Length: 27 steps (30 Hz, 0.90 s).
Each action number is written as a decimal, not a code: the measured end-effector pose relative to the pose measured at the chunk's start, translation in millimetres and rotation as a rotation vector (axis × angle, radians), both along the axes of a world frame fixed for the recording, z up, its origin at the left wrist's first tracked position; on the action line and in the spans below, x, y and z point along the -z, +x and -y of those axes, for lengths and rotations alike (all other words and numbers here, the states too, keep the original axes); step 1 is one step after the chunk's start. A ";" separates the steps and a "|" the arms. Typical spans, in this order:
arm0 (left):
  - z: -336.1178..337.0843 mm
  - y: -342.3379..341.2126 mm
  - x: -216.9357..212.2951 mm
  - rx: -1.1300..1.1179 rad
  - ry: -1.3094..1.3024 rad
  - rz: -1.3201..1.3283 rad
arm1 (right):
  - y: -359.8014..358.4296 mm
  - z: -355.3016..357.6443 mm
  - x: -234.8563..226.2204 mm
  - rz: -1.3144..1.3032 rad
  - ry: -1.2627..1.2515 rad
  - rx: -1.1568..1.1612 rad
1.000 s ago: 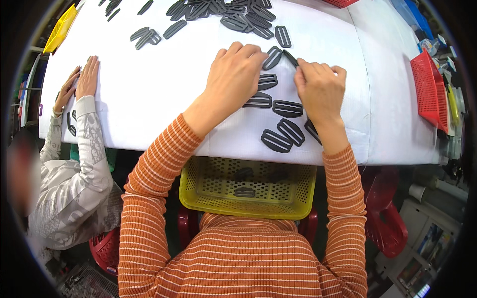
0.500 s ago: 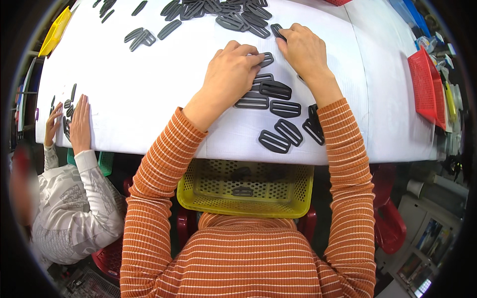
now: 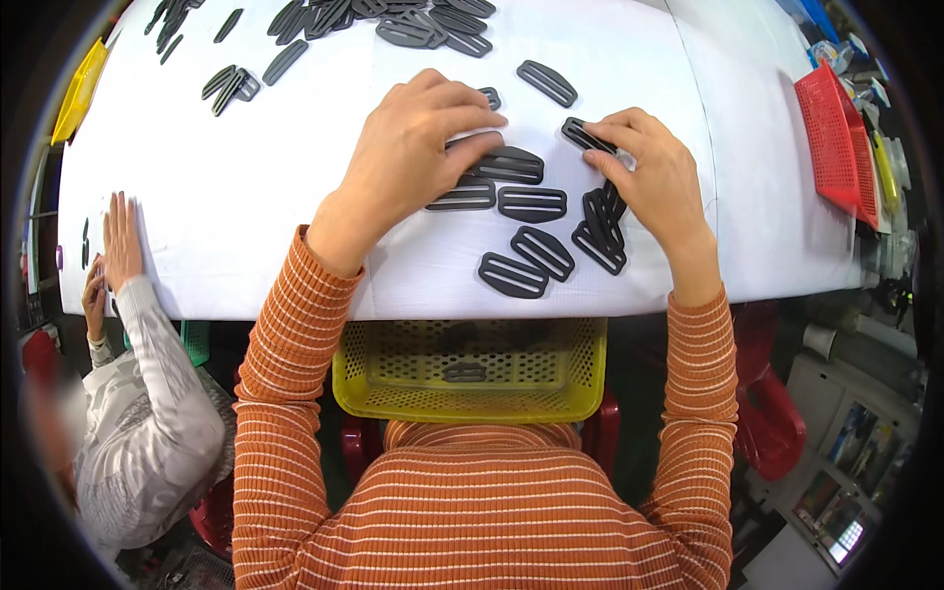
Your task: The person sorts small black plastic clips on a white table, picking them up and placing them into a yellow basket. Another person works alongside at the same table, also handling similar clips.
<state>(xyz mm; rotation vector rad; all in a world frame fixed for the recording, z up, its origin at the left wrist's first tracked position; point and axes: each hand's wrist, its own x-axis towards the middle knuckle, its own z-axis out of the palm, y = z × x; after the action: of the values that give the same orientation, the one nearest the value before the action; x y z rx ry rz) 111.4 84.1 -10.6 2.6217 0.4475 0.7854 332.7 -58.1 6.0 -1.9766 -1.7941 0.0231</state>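
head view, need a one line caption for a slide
Both hands, left hand and right hand, rest on dark slotted plastic buckles on a white table, yellow basket below.

A small workshop: white worktable strewn with black plastic buckles (sorting baskets nearby).

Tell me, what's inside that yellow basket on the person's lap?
The yellow basket holds one dark slotted buckle lying on its perforated bottom. The table edge covers the basket's far part, so anything lying there cannot be seen.
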 end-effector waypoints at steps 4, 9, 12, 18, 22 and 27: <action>16.7 6.2 0.6 0.147 -0.002 -0.098 | 6.3 5.3 7.2 0.005 0.035 0.154; 30.8 28.9 12.9 0.079 0.120 -0.066 | 24.7 17.1 7.4 -0.030 0.127 0.248; 30.3 23.1 15.5 -0.015 0.157 -0.052 | -8.5 40.2 -13.8 -0.147 -0.061 0.261; 35.1 13.3 2.1 -0.069 0.027 0.049 | -38.1 65.6 -14.8 -0.418 -0.182 0.300; 58.7 8.0 -1.2 -0.008 0.003 0.029 | -23.2 37.1 -5.9 -0.358 0.086 0.221; 78.8 -3.3 -7.5 -0.033 -0.050 0.048 | -16.0 9.5 15.8 0.171 0.235 0.030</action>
<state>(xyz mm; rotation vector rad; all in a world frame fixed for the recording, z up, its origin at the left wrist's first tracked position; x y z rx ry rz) 108.1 5.3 -3.1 2.5497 0.4915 0.8353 316.7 -67.6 -9.8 -1.8835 -1.7783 -0.3595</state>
